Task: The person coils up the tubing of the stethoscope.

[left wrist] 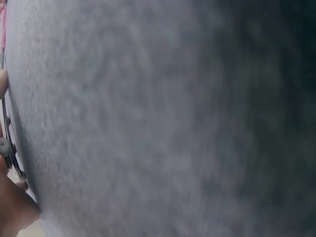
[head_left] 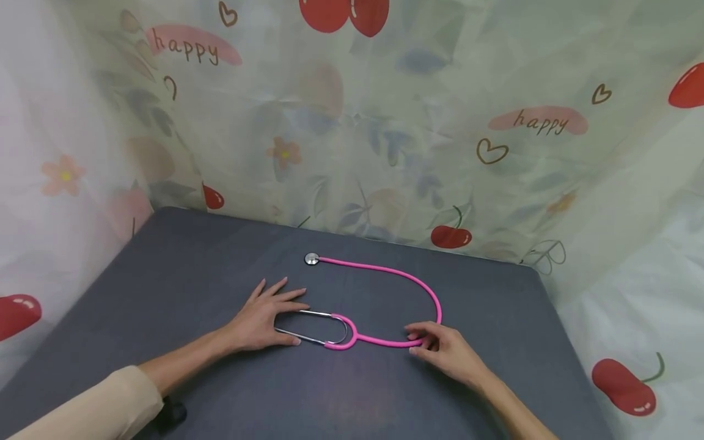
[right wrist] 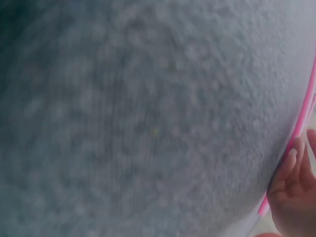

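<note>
A pink stethoscope [head_left: 385, 341] lies on the dark grey table, its tubing curving round at the right. Its round metal chest piece [head_left: 311, 259] rests at the far end. My left hand [head_left: 258, 321] lies with fingers spread over the ear-tip end, its thumb and a finger along the metal ear tubes [head_left: 315, 313]. The palm hides the ear tips in the head view; an ear tip [left wrist: 4, 146] shows at the left wrist view's edge. On the right, my right hand [head_left: 448, 351] pinches the pink tubing [right wrist: 301, 116] between thumb and curled fingers, near the bend.
The grey table [head_left: 352, 403] has rounded far corners. A pale curtain [head_left: 357, 153] printed with cherries, flowers and lettering hangs behind and at both sides. Beneath the left sleeve [head_left: 110, 397] is a small black object [head_left: 173, 414], partly hidden.
</note>
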{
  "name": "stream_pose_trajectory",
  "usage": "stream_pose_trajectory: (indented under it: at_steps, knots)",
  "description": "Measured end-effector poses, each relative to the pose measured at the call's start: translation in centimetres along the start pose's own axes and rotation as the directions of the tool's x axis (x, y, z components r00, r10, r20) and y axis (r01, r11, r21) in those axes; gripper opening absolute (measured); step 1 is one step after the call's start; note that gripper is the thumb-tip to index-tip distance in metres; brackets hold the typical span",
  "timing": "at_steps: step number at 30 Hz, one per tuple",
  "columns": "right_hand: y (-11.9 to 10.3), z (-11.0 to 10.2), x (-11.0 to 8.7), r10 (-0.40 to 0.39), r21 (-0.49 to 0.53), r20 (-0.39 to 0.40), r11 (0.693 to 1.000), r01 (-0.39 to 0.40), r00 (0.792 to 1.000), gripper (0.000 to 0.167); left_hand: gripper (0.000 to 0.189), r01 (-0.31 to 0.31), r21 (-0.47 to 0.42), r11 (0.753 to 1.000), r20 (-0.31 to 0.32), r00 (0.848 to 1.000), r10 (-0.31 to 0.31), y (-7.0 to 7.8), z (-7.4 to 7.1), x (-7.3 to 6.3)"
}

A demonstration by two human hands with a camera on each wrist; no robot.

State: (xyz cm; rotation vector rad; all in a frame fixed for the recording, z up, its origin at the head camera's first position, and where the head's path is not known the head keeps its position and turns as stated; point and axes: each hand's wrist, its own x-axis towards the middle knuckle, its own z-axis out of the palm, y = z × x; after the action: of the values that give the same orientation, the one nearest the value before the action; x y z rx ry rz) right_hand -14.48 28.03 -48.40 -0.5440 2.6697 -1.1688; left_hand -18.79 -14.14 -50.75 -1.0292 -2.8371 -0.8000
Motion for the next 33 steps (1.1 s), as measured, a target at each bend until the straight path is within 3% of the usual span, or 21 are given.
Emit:
stream_pose_trajectory:
  at_steps: [6, 13, 18, 24, 29, 33]
  knots:
    - [-0.2, 0.4, 0.7, -0.057, -0.150, 0.011, 0.987, 0.058, 0.998, 0.020, 0.059, 0.008, -0.030, 1.000, -0.016, 1.000, -0.009, -0.1, 0.2, 0.3]
    - [-0.1, 0.3, 1.0, -0.112, -0.179, -0.007, 0.978, 0.108, 0.994, 0.012, 0.053, 0.015, -0.042, 0.999, -0.043, 0.999, -0.016, 0.2, 0.1, 0.4]
    - [-0.2, 0.1, 0.9, -0.178, -0.180, -0.074, 0.970, 0.163, 0.981, 0.015, 0.050, 0.001, -0.068, 0.998, -0.076, 0.997, -0.006, 0.5, -0.2, 0.3]
    - [-0.2, -0.5, 0.8, -0.194, -0.078, -0.145, 0.980, 0.185, 0.970, 0.021, 0.053, -0.021, -0.122, 0.992, -0.081, 0.997, 0.011, 0.6, -0.2, 0.3]
    - [-0.4, -1.0, 1.0, -0.206, 0.047, -0.132, 0.976, 0.214, 0.970, 0.017, 0.051, -0.063, -0.136, 0.989, -0.137, 0.990, 0.044, 0.7, -0.5, 0.6]
    - [-0.5, -1.4, 1.4, -0.232, 0.106, -0.137, 0.963, 0.247, 0.963, 0.015, 0.050, -0.070, -0.225, 0.972, -0.127, 0.991, 0.042, 0.7, -0.9, 1.0]
